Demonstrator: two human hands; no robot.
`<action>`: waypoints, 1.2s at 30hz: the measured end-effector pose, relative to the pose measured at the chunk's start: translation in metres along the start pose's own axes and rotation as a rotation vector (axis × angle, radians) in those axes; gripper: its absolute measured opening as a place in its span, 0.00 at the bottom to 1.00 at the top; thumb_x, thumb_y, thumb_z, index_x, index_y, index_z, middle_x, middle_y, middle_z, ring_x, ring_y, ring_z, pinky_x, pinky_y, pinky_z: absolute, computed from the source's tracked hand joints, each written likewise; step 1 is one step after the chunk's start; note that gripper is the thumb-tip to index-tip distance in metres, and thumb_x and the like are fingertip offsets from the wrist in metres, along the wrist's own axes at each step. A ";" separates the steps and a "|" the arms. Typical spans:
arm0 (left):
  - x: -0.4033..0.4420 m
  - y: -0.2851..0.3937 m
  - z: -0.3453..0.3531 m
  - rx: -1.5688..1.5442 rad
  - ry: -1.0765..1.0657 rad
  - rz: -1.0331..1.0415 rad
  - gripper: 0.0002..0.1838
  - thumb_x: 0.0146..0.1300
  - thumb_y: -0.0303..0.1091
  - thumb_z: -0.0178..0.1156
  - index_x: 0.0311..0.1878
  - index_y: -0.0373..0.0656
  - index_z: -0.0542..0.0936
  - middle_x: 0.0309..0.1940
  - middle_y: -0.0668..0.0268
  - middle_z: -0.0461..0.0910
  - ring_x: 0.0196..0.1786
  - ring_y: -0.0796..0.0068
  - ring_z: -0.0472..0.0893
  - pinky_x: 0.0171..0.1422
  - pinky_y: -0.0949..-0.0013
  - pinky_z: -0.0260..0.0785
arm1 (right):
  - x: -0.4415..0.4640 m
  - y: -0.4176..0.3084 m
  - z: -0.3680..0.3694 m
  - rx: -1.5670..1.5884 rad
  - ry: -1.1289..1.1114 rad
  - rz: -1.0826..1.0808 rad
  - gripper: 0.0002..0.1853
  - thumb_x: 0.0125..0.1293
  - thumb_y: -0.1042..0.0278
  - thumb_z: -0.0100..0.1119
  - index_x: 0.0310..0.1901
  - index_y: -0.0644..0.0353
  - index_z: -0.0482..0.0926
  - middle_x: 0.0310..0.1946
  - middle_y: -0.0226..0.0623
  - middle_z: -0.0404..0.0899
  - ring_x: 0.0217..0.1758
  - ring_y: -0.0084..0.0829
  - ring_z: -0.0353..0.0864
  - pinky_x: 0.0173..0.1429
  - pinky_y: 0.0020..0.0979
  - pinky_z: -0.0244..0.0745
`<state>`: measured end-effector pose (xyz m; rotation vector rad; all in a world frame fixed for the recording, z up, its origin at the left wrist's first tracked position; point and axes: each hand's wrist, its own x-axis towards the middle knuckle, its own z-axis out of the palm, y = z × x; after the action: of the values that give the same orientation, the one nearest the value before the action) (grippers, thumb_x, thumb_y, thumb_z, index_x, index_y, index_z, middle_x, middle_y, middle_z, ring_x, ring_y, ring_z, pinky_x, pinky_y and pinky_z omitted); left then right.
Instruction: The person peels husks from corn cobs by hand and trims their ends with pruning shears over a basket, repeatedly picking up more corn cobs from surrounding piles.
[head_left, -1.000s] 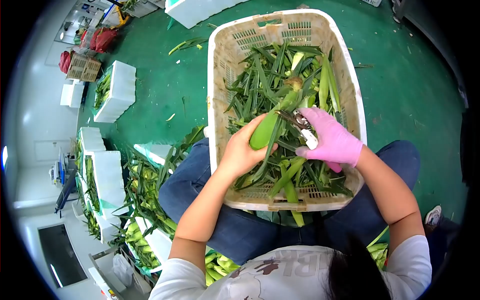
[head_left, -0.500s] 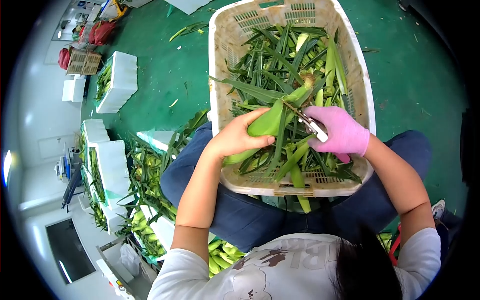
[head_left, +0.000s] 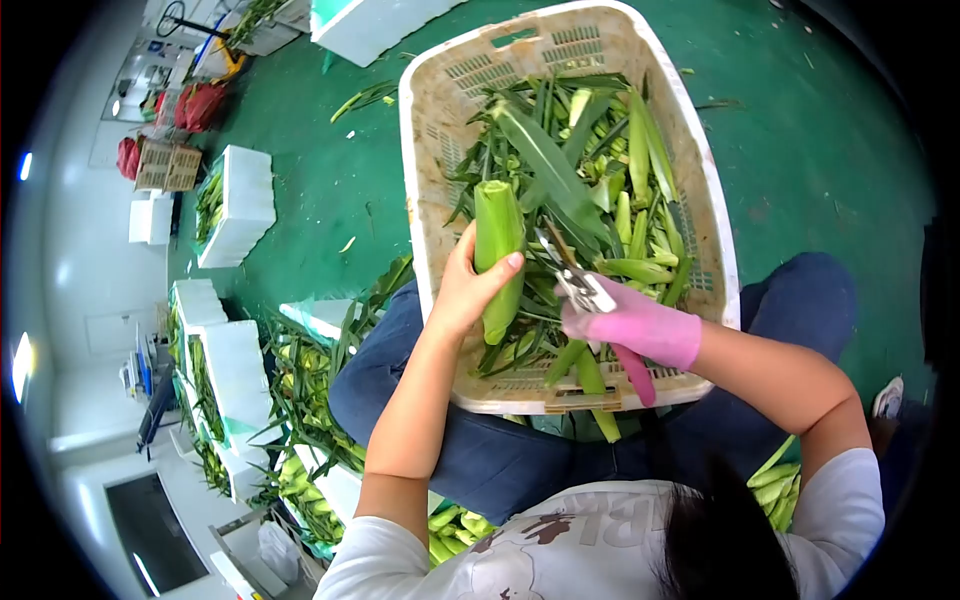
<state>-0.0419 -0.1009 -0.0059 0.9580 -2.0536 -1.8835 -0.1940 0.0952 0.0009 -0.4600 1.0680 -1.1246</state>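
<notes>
My bare left hand point(head_left: 475, 285) is wrapped around an ear of corn point(head_left: 498, 235) in its green husk. The ear stands nearly upright over the basket, and its top end looks cut flat. In its pink glove, my right hand point(head_left: 625, 322) grips pruning shears point(head_left: 585, 288), the blades pointing up and left, apart from the ear. A pink handle shows below the glove. Beneath both hands a dirty white plastic basket point(head_left: 715, 220) holds cut leaves and husk pieces point(head_left: 560, 170).
The basket rests against my legs point(head_left: 500, 440). To the left stand white foam boxes point(head_left: 248, 205) and a heap of leafy corn point(head_left: 305, 390). Husked ears point(head_left: 455, 530) lie below my left side. Another person's shoe point(head_left: 888, 397) is at the right. Leaf scraps lie on the green floor point(head_left: 790, 150).
The ear has turned from slanted to nearly upright, and its leafy, silky tip is gone. The shears have moved down and left, away from the ear. A long leaf lies across the basket.
</notes>
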 end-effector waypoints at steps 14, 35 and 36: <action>0.012 -0.009 -0.020 -0.840 0.540 0.189 0.30 0.68 0.46 0.66 0.64 0.40 0.67 0.60 0.56 0.76 0.63 0.61 0.77 0.71 0.53 0.71 | -0.012 -0.010 0.019 0.192 -0.009 0.163 0.32 0.62 0.58 0.68 0.61 0.68 0.67 0.46 0.37 0.77 0.54 0.28 0.77 0.63 0.31 0.70; -0.020 0.015 -0.004 -1.487 0.064 -0.145 0.35 0.67 0.65 0.56 0.62 0.43 0.73 0.49 0.59 0.81 0.48 0.57 0.83 0.59 0.53 0.76 | -0.013 -0.006 0.005 0.235 -0.244 0.008 0.30 0.54 0.66 0.69 0.59 0.66 0.73 0.39 0.49 0.81 0.32 0.38 0.82 0.42 0.33 0.78; -0.018 0.004 -0.007 -1.602 -0.170 -0.096 0.35 0.67 0.64 0.56 0.61 0.41 0.72 0.44 0.60 0.79 0.45 0.56 0.83 0.55 0.53 0.78 | -0.020 0.006 -0.006 0.274 -0.245 0.060 0.32 0.53 0.65 0.71 0.60 0.67 0.73 0.41 0.52 0.81 0.32 0.40 0.82 0.43 0.35 0.80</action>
<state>-0.0257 -0.0968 0.0041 0.3748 -0.0477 -2.6726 -0.1969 0.1165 0.0028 -0.3348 0.6982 -1.1101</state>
